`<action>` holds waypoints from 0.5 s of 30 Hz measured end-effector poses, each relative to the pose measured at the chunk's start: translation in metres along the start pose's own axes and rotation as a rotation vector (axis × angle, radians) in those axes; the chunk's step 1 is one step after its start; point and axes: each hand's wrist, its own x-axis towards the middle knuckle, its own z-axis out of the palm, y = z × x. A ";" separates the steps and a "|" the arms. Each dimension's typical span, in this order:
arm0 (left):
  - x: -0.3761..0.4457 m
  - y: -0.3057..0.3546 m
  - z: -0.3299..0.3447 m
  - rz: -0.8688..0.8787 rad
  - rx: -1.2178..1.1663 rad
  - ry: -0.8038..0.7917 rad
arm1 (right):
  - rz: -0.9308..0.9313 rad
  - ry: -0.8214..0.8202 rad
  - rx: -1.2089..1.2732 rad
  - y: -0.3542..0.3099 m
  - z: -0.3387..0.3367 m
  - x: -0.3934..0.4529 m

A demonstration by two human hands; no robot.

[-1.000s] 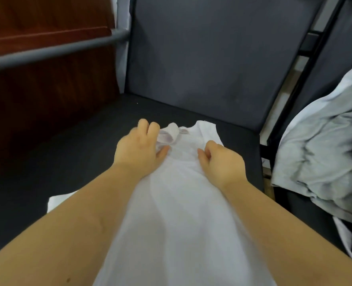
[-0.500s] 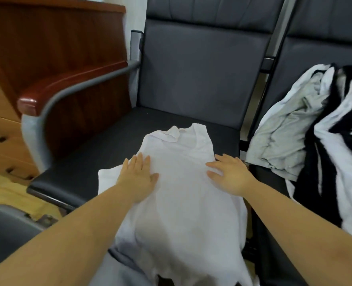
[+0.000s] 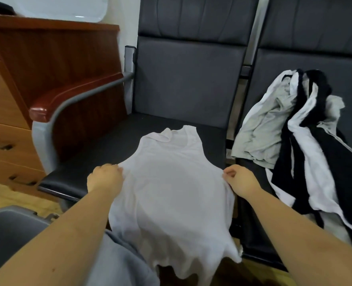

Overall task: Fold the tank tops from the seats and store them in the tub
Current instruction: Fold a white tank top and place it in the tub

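Note:
A white tank top point(image 3: 171, 182) lies spread on the dark seat point(image 3: 100, 149), neck toward the backrest, its hem hanging over the front edge. My left hand point(image 3: 105, 178) grips the top's left side edge below the armhole with curled fingers. My right hand point(image 3: 240, 179) pinches the right side edge at the same height. A grey tub point(image 3: 9, 230) shows at the lower left, only its rim and inside wall in view.
A heap of grey, white and black tank tops point(image 3: 299, 141) lies on the neighbouring seat to the right. A wooden-capped armrest point(image 3: 67, 96) bounds the seat on the left, with a wooden cabinet point(image 3: 36, 65) behind it. Grey fabric point(image 3: 119, 263) lies below my left arm.
My hands slid from the neckline down and outward, first flat on the chest, now gripping the side edges. The camera pulled back, revealing the tub and the clothes heap.

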 end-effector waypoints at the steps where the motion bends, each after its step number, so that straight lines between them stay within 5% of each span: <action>1: 0.001 0.000 0.001 -0.013 -0.017 0.033 | 0.009 0.007 0.030 0.001 0.001 0.001; 5: 0.011 -0.002 0.006 -0.095 -0.149 0.151 | 0.057 0.008 0.147 0.000 0.005 0.012; 9: 0.022 0.002 0.007 -0.234 -0.226 0.045 | 0.115 -0.040 0.187 -0.004 0.003 0.024; 15: 0.024 0.010 -0.001 -0.263 -0.240 -0.107 | 0.117 -0.188 -0.157 -0.020 -0.006 0.028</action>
